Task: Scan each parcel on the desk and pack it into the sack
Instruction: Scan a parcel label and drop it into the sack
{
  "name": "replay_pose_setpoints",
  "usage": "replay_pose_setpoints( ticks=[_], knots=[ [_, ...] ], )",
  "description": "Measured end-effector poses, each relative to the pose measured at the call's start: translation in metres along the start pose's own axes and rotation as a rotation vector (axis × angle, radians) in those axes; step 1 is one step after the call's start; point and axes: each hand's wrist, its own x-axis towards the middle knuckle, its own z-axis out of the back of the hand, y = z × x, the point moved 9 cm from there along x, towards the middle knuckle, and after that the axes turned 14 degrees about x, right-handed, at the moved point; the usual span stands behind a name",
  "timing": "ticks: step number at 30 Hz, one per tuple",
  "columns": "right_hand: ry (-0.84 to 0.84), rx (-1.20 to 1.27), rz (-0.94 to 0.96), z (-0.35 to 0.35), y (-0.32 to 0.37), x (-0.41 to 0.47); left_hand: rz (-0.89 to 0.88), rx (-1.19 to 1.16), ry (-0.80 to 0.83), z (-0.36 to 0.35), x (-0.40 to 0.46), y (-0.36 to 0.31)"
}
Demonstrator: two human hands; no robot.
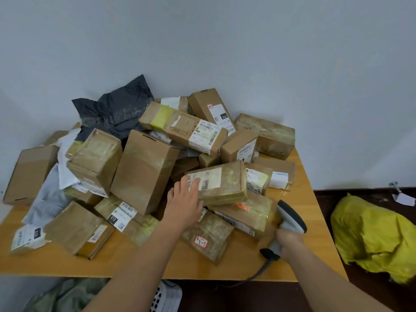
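A heap of several taped cardboard parcels covers the wooden desk (306,190). My left hand (185,202) reaches over the heap and lies with straight fingers on the left end of a tape-wrapped brown parcel (225,183) that bears a white label. My right hand (289,244) grips the handle of a grey barcode scanner (290,218) at the desk's front right; its head points toward the parcels. A yellow sack (373,239) lies on the dark floor to the right of the desk.
A black mailer bag (117,111) and white and grey mailer bags (65,163) lie in the heap at the back left. The scanner cable (263,270) hangs over the front edge. A greenish sack (67,296) and a white perforated basket (166,298) sit under the desk.
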Motion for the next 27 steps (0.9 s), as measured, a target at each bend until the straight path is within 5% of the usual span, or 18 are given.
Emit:
replay_pose_setpoints(
  ticks=[8, 17, 21, 27],
  knots=[
    [0.162, 0.369, 0.061, 0.018, 0.069, -0.071, 0.042, -0.007, 0.052, 0.035, -0.004, 0.009],
    [0.505, 0.382, 0.219, -0.026, 0.153, -0.155, 0.127, -0.165, 0.284, 0.01, -0.015, 0.022],
    [0.663, 0.296, 0.209, -0.062, 0.146, -0.175, 0.129, -0.183, 0.333, -0.013, -0.018, 0.022],
    [0.655, 0.036, 0.271, -0.091, 0.129, -0.177, 0.051, -0.112, 0.257, -0.032, -0.007, 0.005]
  ],
)
